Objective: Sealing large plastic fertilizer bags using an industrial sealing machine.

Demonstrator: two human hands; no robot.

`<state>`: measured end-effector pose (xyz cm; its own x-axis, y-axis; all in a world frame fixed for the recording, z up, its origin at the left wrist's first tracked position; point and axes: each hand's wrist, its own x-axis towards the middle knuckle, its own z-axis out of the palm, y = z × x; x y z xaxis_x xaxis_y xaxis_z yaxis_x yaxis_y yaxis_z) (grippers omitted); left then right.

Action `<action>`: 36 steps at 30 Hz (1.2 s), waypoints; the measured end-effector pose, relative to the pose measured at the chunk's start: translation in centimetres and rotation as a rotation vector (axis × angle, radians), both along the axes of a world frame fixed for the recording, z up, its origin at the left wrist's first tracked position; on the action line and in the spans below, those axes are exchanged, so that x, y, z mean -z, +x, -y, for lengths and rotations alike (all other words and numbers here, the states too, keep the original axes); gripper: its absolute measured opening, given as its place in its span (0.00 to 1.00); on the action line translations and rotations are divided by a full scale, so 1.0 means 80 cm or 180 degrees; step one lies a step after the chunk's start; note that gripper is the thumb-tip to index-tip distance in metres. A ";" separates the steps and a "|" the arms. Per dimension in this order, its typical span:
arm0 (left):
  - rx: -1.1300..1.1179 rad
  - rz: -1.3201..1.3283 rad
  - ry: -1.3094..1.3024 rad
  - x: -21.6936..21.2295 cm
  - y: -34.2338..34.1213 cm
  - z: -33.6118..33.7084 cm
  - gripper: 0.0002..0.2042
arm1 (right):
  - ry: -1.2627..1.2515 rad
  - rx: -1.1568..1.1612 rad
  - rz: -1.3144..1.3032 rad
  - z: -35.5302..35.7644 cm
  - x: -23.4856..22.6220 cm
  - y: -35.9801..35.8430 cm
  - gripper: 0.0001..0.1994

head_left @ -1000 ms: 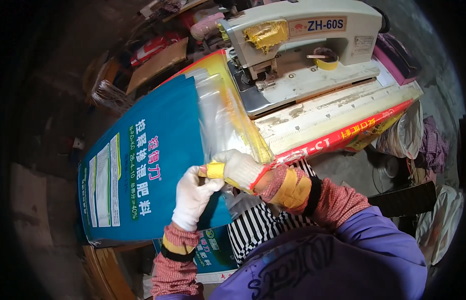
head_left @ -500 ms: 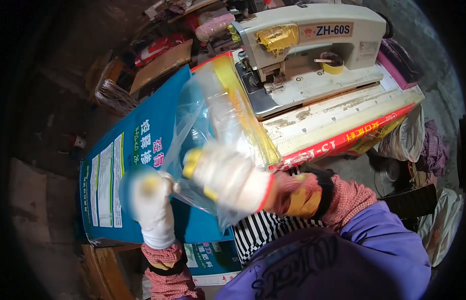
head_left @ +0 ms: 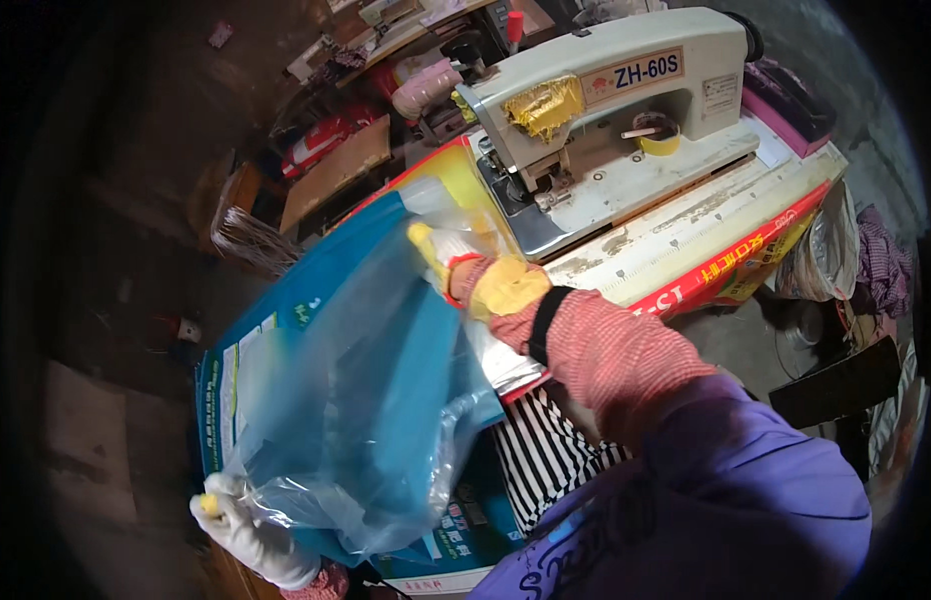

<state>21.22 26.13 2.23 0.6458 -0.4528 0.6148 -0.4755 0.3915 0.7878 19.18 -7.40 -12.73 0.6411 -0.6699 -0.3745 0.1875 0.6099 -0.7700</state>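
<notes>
The left hand (head_left: 248, 535) grips one end of a clear liner (head_left: 366, 400), low and near the body; the right hand (head_left: 448, 262) pinches the other end up by the sewing machine (head_left: 626, 110). The liner hangs stretched over the blue sack (head_left: 276, 350) on the table (head_left: 686, 215). To do this well, keep both grips firm and the film taut, so it spreads flat without creasing or snagging on the machine

One head-worn fisheye camera looks steeply down from close above the person's arms onto the sewing machine (head_left: 626, 110) and desk (head_left: 686, 215); edges bend outward.
</notes>
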 end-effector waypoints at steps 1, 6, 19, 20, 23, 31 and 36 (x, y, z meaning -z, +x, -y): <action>-0.0490 0.0262 0.0572 -0.004 -0.003 -0.008 0.09 | 0.0020 -0.0183 0.0153 0.005 0.006 -0.004 0.26; 0.0722 0.1163 0.3275 0.056 -0.062 -0.033 0.04 | 0.0149 -0.0628 0.1250 0.001 0.015 -0.013 0.34; 0.1836 0.3544 0.2744 -0.021 -0.058 0.160 0.10 | -0.1282 0.0003 0.0615 -0.098 0.008 -0.012 0.34; 0.1078 0.4218 0.2665 -0.030 -0.059 0.191 0.12 | -0.1412 -0.0100 0.0828 -0.103 0.002 -0.020 0.30; -0.0078 0.5415 0.2399 -0.022 -0.060 0.283 0.25 | -0.4803 -0.0848 -0.1091 -0.111 -0.022 -0.033 0.13; 0.1350 0.4761 0.4278 0.060 -0.027 0.298 0.05 | -0.5243 -0.1762 0.0093 -0.135 0.026 -0.059 0.19; -0.0409 0.5492 0.3576 0.040 -0.001 0.277 0.10 | -0.3056 -0.1860 0.0020 -0.122 0.045 -0.061 0.36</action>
